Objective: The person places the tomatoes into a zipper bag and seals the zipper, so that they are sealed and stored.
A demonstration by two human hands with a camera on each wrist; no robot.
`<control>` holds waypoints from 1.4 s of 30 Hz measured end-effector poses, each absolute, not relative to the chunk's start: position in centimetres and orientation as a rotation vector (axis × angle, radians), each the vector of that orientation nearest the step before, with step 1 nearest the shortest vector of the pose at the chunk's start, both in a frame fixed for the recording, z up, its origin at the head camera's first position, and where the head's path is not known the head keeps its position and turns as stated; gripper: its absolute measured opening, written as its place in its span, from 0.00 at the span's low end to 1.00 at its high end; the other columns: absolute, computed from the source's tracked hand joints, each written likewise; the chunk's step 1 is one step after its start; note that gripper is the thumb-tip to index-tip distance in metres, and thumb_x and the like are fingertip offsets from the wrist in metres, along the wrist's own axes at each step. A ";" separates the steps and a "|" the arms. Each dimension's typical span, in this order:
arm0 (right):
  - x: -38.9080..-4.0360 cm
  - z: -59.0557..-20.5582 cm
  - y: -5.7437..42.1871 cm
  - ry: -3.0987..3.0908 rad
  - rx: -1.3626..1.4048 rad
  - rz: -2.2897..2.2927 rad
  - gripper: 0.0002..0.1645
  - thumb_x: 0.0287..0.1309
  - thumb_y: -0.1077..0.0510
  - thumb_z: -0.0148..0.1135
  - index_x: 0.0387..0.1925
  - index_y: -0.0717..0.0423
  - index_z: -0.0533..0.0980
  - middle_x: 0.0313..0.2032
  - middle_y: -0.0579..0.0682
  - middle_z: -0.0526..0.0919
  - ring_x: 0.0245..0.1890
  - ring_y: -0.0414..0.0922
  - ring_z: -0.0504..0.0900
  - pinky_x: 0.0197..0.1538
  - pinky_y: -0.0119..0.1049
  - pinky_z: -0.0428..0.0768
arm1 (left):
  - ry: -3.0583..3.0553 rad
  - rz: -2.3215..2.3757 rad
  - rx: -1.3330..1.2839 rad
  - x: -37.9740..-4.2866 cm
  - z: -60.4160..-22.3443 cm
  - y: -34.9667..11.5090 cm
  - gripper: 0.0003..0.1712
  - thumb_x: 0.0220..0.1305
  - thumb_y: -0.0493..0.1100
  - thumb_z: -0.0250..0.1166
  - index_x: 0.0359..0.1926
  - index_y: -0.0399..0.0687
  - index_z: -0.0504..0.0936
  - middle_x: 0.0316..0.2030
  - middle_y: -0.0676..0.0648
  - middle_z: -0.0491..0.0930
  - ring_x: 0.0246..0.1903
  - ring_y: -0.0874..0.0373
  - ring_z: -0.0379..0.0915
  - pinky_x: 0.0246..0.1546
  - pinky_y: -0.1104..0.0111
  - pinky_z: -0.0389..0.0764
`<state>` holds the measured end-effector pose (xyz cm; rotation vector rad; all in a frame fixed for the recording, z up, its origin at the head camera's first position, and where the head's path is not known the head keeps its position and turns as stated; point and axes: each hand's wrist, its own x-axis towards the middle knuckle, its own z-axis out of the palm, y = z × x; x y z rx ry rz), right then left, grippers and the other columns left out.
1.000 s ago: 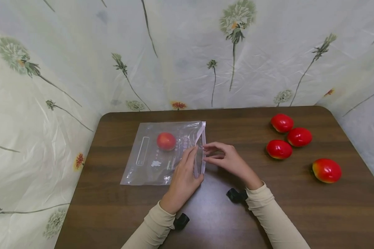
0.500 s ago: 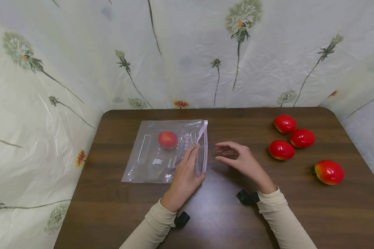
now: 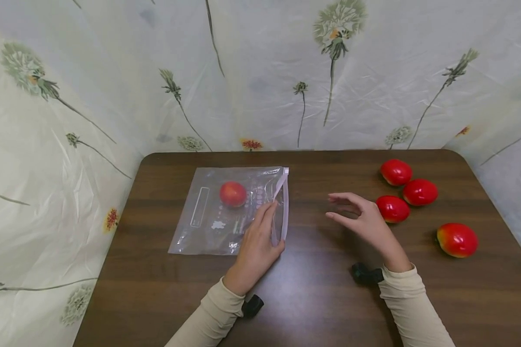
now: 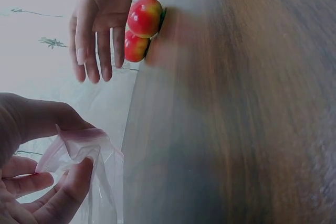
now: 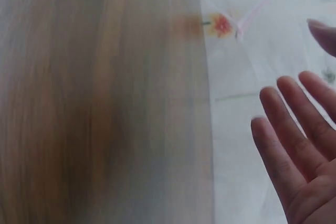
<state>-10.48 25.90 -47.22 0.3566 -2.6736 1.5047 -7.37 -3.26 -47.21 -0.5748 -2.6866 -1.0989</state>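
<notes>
I see pale glare on the table [image 3: 301, 294] — my right-wrist view comes through soft and blurred, the left-wrist backdrop [image 4: 31, 69] washed out.

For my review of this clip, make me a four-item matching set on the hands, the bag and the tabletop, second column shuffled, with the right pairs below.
1. Left hand
2. Right hand
3. Clear bag
4. Tabletop

A. Dark brown
B. Fingers apart, holding nothing
C. One red fruit shows through it
D. Pinches plastic near an opening

Pairs: 1-D, 2-B, 3-C, 4-A
</notes>
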 end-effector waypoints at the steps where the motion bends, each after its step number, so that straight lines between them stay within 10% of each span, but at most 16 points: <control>1: -10.3 -47.1 26.2 -2.689 0.333 1.473 0.29 0.58 0.58 0.76 0.61 0.53 0.79 0.58 0.55 0.85 0.55 0.31 0.84 0.59 0.20 0.77 | -2.689 -1.099 -0.574 -7.3 -47.2 -3.3 0.55 0.43 0.32 0.81 0.74 0.40 0.67 0.67 0.45 0.72 0.58 0.46 0.79 0.56 0.54 0.83; 20: -8.7 -46.5 31.5 -2.660 0.170 1.151 0.31 0.56 0.58 0.77 0.62 0.46 0.80 0.57 0.54 0.85 0.51 0.21 0.76 0.53 0.09 0.70 | -2.693 -1.075 -0.573 -7.3 -47.3 -3.4 0.55 0.42 0.32 0.81 0.74 0.42 0.67 0.67 0.45 0.72 0.55 0.46 0.80 0.54 0.55 0.84; 27: -8.2 -46.3 33.7 -2.643 0.054 1.100 0.32 0.55 0.56 0.78 0.62 0.46 0.80 0.52 0.29 0.83 0.47 0.30 0.79 0.48 0.10 0.73 | -2.700 -1.078 -0.577 -7.3 -47.4 -3.4 0.55 0.43 0.32 0.81 0.74 0.42 0.67 0.67 0.44 0.72 0.57 0.46 0.80 0.56 0.55 0.83; 42: -7.9 -46.8 37.5 -2.846 -0.112 0.954 0.35 0.60 0.44 0.74 0.65 0.51 0.77 0.62 0.61 0.81 0.46 0.17 0.66 0.46 0.18 0.69 | -2.682 -1.083 -0.574 -7.4 -47.8 -3.2 0.55 0.42 0.31 0.80 0.74 0.42 0.67 0.67 0.44 0.72 0.57 0.46 0.79 0.56 0.55 0.83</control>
